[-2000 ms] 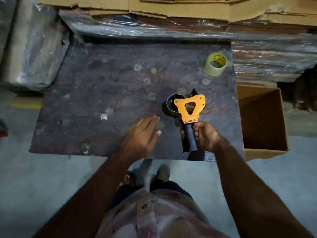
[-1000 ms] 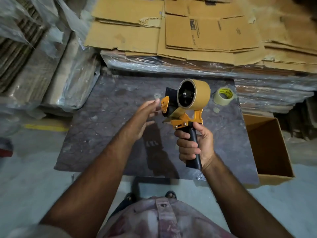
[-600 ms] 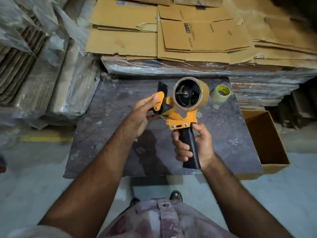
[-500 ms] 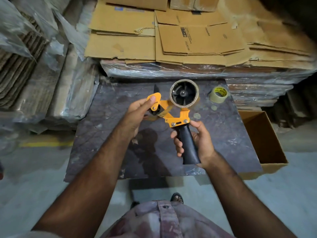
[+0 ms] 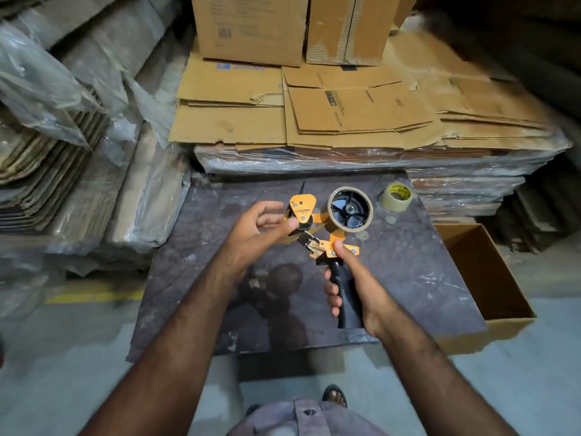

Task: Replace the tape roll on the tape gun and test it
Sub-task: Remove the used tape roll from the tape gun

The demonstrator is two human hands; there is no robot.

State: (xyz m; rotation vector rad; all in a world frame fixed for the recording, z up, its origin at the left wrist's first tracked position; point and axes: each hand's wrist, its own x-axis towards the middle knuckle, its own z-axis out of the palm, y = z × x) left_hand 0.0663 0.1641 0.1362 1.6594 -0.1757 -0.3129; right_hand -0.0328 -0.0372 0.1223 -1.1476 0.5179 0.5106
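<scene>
One tape gun [image 5: 327,243] is in view, held above a dark mottled slab [image 5: 408,278]. Its orange frame carries a nearly spent tape roll [image 5: 350,209] on a black hub, with the open core facing the camera. The right hand [image 5: 355,287] is clenched around the black handle, thumb resting on the orange frame just below the roll. The left hand [image 5: 256,234] pinches the front of the gun at the orange flap, thumb and forefinger closed on it, the other fingers loosely curled. One second tape roll [image 5: 396,197], with a yellow printed core, lies flat on the far right corner of the slab, well apart from the gun. One open cardboard box [image 5: 490,278] stands on the grey floor, touching the slab's right edge. Flattened cartons [image 5: 345,114] are stacked on plastic-wrapped bundles behind the slab, with two upright cartons [image 5: 283,26] on top. More wrapped cardboard [image 5: 63,136] lines the left side.
</scene>
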